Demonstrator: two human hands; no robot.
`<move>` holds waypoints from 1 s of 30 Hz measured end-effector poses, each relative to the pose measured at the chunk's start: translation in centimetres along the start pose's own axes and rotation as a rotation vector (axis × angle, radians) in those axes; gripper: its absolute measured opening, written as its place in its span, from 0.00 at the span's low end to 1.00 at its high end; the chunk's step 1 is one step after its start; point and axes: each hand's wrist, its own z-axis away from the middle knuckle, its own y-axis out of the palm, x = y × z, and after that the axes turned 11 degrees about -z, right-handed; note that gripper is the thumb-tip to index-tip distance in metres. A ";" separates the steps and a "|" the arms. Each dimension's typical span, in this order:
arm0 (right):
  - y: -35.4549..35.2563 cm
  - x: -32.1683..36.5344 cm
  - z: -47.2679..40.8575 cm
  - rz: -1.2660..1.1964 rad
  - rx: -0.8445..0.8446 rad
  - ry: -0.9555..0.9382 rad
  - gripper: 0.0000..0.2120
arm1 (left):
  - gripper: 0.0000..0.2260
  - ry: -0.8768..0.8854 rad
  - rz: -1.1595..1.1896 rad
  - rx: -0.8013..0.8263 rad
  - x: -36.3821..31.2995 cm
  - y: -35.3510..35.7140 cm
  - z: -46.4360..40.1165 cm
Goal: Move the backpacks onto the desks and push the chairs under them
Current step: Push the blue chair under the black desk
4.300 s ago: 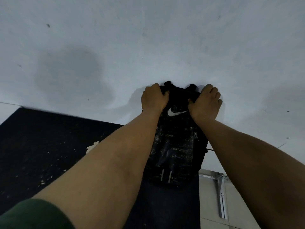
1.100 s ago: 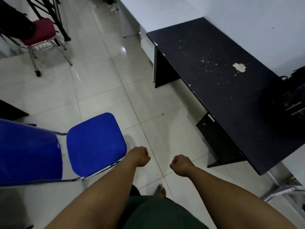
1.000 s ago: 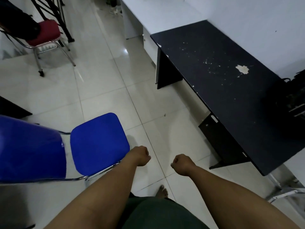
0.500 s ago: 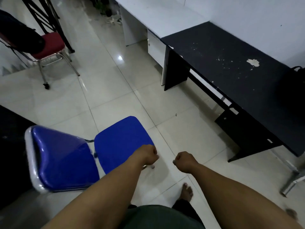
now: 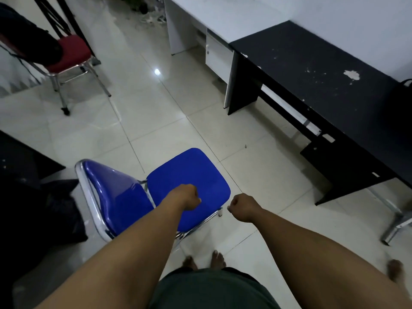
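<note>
A blue chair [image 5: 189, 175] with a chrome frame stands on the tiled floor in front of me, its seat facing the black desk [image 5: 330, 85] at the right. My left hand [image 5: 186, 196] hovers over the seat as a closed fist holding nothing. My right hand [image 5: 243, 207], also a fist, hangs just past the seat's right edge. A black backpack [image 5: 404, 94] shows only as a sliver on the desk's far right end. Another dark backpack [image 5: 29, 41] lies on the red chair [image 5: 69, 52] at the upper left.
A white desk [image 5: 214, 21] with a drawer stands beyond the black one along the wall. A dark bag [image 5: 60, 210] sits on the floor left of the blue chair, beside a black desk corner [image 5: 22, 157]. A chrome chair leg [image 5: 399, 224] shows at the right.
My view has swung left and down, so the blue chair now sits centred below me. Both fists have stayed closed and now hover by the seat. The backpack left on the desk slid nearly out of view.
</note>
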 end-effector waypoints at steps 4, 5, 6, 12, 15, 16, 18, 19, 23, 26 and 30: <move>1.5 0.9 -0.1 0.025 0.037 0.015 0.08 | 0.16 -0.023 0.032 -0.013 2.0 -0.4 0.3; 2.0 1.3 -0.2 0.025 0.046 0.017 0.07 | 0.16 -0.019 0.032 -0.017 2.5 -0.6 0.2; 2.4 1.8 -0.3 0.023 0.052 0.018 0.06 | 0.16 -0.010 0.033 -0.018 3.0 -0.8 0.1; 5.8 6.5 -1.1 -0.064 0.028 0.020 0.07 | 0.16 0.081 -0.049 -0.015 7.8 -2.4 -0.8; 8.0 9.6 -1.0 -0.131 -0.026 0.042 0.07 | 0.15 0.137 -0.127 -0.016 10.7 -3.4 -0.9; 9.0 10.6 -0.9 -0.153 -0.038 0.050 0.07 | 0.15 0.153 -0.147 -0.017 12.0 -3.6 -0.9; 11.4 12.8 -0.6 -0.198 -0.036 0.063 0.08 | 0.15 0.195 -0.206 -0.018 15.0 -4.4 -0.6; 12.5 13.7 -0.4 -0.212 -0.033 0.073 0.08 | 0.16 0.210 -0.251 -0.025 16.4 -4.7 -0.5; 16.4 16.9 0.2 -0.239 -0.023 0.087 0.09 | 0.16 0.177 -0.402 -0.057 22.3 -5.5 -0.1; 18.4 18.3 0.3 -0.248 -0.011 0.097 0.08 | 0.16 0.104 -0.535 -0.120 25.3 -5.2 -0.1; 19.4 19.4 0.2 -0.262 -0.013 0.093 0.12 | 0.17 -0.013 -0.507 -0.205 27.5 -4.2 0.2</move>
